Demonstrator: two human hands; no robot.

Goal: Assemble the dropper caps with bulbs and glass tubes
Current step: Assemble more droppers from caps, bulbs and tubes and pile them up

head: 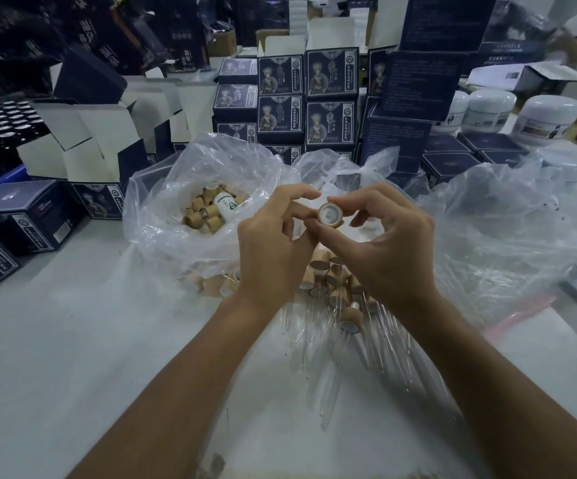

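Note:
A round wooden dropper cap [329, 214] is held up between both hands, its open underside with a pale insert facing me. My right hand [385, 243] pinches it between thumb and forefinger. My left hand [273, 243] has its thumb and fingers curled against the cap's left side. Below the hands, several assembled caps with glass tubes [340, 295] lie in a heap on clear plastic. Loose glass tubes [359, 350] lie in front of that heap. A clear plastic bag [162, 216] at the left holds several loose wooden caps [204, 212] and a small white bottle [226, 203].
Stacks of dark blue printed boxes [330, 98] stand behind the bags. Open cartons [83, 150] sit at the back left, white jars [549, 119] at the back right. More crumpled plastic [508, 216] lies to the right. The grey table [72, 340] spreads in front.

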